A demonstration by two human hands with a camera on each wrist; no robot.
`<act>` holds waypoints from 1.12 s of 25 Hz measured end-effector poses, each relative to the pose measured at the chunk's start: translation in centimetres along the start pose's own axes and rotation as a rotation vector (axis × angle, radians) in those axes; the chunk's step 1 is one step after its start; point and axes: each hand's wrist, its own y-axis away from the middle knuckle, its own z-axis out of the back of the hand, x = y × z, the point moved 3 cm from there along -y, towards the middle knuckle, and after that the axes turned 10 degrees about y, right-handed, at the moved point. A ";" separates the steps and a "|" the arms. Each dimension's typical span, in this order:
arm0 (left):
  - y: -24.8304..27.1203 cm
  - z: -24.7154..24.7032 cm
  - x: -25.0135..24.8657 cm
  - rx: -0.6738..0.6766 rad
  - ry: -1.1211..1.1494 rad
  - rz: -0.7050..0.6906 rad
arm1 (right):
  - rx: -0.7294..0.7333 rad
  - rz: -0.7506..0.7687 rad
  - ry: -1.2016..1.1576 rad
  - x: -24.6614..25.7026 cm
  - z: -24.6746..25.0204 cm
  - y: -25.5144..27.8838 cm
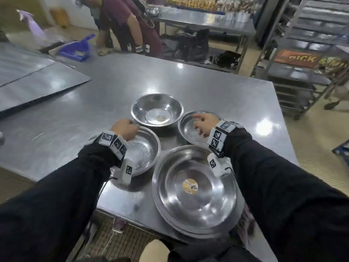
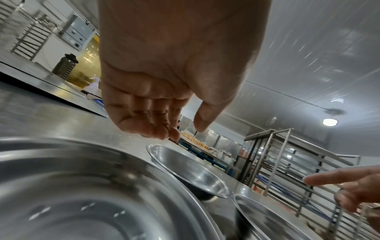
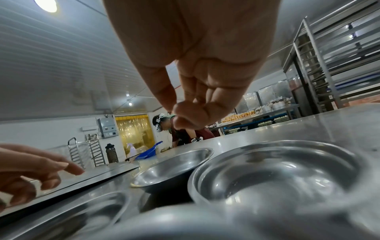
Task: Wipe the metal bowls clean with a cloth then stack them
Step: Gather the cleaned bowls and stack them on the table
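the steel counter (image 1: 188, 76) carries four metal bowls, none stacked. the biggest bowl (image 1: 194, 188) sits at the near edge, a deep bowl (image 1: 157, 108) farthest back, the left bowl (image 1: 143, 150) and right bowl (image 1: 190, 129) between them. the left hand (image 1: 123, 128) hovers over the left bowl, the right hand (image 1: 204, 123) over the right bowl; both hands' fingers hang loosely curled, holding nothing.

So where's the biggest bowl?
In the head view the biggest bowl sits nearest the person at the table's front edge, just right of the left bowl and below the right bowl.
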 end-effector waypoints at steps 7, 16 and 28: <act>-10.9 -0.9 1.1 0.061 -0.173 0.145 | 0.152 0.024 0.241 1.6 -1.6 -13.9; -17.4 -1.9 2.7 0.094 -0.084 0.203 | 0.246 -0.025 0.723 2.2 -3.8 -20.4; -9.1 2.5 -1.8 -0.109 0.200 -0.131 | -0.043 -0.039 0.233 2.1 2.4 -10.4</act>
